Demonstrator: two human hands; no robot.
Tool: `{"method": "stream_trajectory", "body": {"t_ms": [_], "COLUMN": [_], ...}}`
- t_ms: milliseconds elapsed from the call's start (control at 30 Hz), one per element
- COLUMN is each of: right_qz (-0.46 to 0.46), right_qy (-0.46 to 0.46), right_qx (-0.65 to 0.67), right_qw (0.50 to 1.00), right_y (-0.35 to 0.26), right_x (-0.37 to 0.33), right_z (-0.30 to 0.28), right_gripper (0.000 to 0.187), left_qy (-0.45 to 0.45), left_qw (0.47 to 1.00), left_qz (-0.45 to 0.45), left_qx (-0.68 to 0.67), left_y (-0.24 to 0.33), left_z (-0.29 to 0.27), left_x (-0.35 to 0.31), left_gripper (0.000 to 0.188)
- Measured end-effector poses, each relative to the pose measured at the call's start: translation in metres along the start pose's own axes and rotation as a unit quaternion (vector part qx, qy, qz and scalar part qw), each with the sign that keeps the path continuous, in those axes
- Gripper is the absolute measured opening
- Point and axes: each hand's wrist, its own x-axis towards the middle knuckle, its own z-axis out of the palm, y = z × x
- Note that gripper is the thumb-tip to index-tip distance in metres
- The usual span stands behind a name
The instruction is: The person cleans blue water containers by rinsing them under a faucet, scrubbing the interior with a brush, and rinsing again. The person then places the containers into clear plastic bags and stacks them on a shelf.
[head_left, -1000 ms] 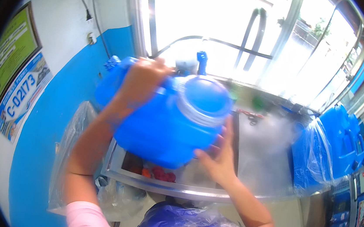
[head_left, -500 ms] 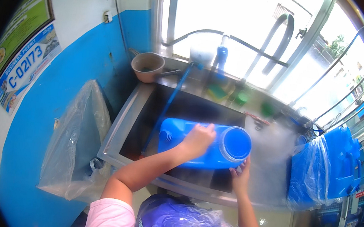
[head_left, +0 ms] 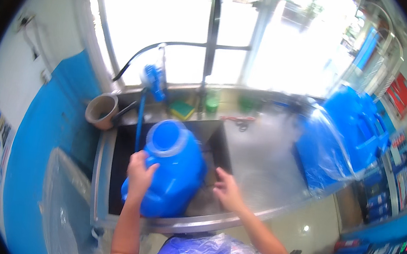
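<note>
A blue plastic water jug is tilted over the dark basin of the metal sink, its wide round mouth with a clear rim facing up and away. My left hand is closed on the jug's left side near the mouth, where the handle seems to be; part of the grip is hidden. Off to the right of the jug, my right hand is apart from it, fingers spread and holding nothing.
A pot with a dark handle stands at the back left corner. Along the back ledge are a yellow-green sponge, a green cup and red-handled scissors. Plastic-wrapped blue jugs occupy the right. A clear plastic bag hangs left.
The jug has turned from lying sideways to pointing its mouth away, and moved left. My right hand has come off it; my left hand still holds it. My view has swung right.
</note>
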Motion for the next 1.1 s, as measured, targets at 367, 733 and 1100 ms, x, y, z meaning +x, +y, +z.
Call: {"method": "stream_trajectory", "body": {"t_ms": [367,733,1100], "right_qz": [0.044,0.011,0.013], "right_qy": [-0.094,-0.068,0.013], "right_qx": [-0.112,-0.157,-0.189], "right_qw": [0.988,0.985,0.982], "right_y": [0.002,-0.007,0.040], "right_x": [-0.068,-0.138,-0.304], "right_z": [-0.003,-0.045,-0.211], "right_gripper": [0.048,0.046,0.039], "left_qy": [0.058,0.021,-0.128], "left_qw": [0.962,0.999,0.963], "left_qz": [-0.220,0.009,0.061], "left_qx": [0.152,-0.030,-0.231], "left_y": [-0.140,0.040,0.261], "left_z": [-0.041,-0.014,0.117], "left_x": [-0.029,-0.027,-0.152], "left_gripper": [0.033,0.026,0.020]}}
